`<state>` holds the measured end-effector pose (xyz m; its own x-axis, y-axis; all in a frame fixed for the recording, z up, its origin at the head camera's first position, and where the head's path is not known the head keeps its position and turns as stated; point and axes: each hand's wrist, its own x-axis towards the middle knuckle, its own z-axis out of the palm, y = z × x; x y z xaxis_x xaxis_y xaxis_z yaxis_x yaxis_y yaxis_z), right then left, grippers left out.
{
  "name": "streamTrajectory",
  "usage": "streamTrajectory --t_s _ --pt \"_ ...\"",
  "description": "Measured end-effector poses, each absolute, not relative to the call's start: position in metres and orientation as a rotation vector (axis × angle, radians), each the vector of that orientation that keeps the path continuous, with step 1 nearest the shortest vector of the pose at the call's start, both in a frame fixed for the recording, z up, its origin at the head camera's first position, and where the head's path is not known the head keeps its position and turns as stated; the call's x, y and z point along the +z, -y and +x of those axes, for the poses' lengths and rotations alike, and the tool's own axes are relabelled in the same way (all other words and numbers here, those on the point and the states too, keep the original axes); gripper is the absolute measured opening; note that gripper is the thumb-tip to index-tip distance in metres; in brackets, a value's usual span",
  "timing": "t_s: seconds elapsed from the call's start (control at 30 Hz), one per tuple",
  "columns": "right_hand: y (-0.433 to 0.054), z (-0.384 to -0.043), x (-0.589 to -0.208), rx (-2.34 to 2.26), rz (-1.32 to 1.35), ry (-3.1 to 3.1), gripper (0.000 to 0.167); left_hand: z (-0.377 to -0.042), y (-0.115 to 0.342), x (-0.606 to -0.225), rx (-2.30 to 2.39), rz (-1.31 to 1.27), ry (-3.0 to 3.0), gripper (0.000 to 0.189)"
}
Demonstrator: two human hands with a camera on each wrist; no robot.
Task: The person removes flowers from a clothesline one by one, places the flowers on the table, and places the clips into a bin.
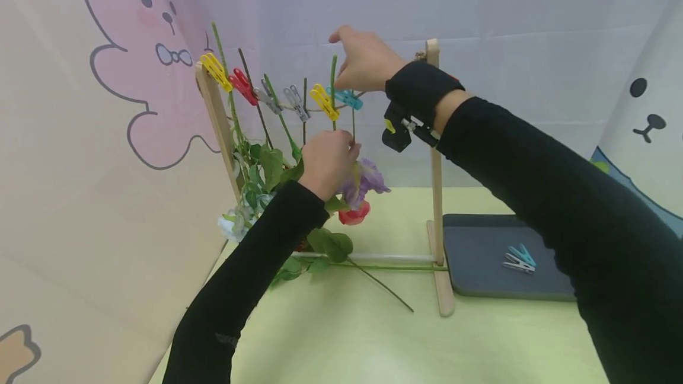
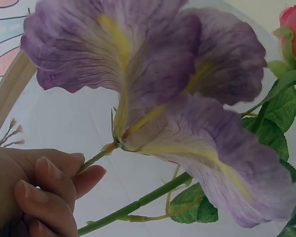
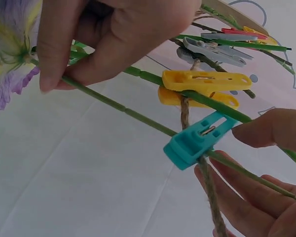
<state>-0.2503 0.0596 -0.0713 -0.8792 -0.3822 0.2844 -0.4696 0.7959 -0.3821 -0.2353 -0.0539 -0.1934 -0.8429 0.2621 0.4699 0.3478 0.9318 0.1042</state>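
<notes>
My left hand (image 1: pixel 329 162) pinches the thin green stem of a purple artificial iris (image 2: pixel 138 59), just below its bloom. A teal clothespin (image 3: pixel 195 140) clips that stem to a twine line (image 3: pixel 214 197). Around the clothespin's handle end, my right hand (image 1: pixel 368 61) has its thumb and fingers spread apart. In the right wrist view its thumb lies close to the handle; whether they touch, I cannot tell. A yellow clothespin (image 3: pixel 207 81) beside the teal one holds a thicker green stem on the line.
Several more stems hang from clothespins on the line, including a red clothespin (image 1: pixel 243 86). Wooden posts (image 1: pixel 436 182) support the line. A loose leafy stem (image 1: pixel 381 284) lies on the table (image 1: pixel 373 342). Two clothespins (image 1: pixel 520 258) lie in a grey tray (image 1: pixel 480 283) at right.
</notes>
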Motion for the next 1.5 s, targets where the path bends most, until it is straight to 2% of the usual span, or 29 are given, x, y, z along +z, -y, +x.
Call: streamTrajectory --t_s 0.33,0.7,1.0,1.3,1.5 --pt "-0.061 -0.251 -0.073 0.765 0.71 2.792 0.072 -0.233 0.052 -0.194 -0.257 -0.444 2.62 0.023" --pt "-0.053 -0.25 -0.08 0.798 0.433 2.763 0.079 -0.234 0.056 -0.196 -0.265 -0.457 2.642 0.025" --pt "-0.051 -0.247 -0.081 0.823 0.448 2.774 0.068 -0.235 0.058 -0.197 -0.255 -0.469 2.665 0.025" --pt "-0.051 -0.249 -0.083 0.913 0.48 2.682 0.064 -0.237 0.059 -0.199 -0.259 -0.487 2.672 0.03" --pt "-0.052 -0.25 -0.08 1.255 0.421 2.603 0.062 -0.239 0.058 -0.201 -0.293 -0.505 2.683 0.04"
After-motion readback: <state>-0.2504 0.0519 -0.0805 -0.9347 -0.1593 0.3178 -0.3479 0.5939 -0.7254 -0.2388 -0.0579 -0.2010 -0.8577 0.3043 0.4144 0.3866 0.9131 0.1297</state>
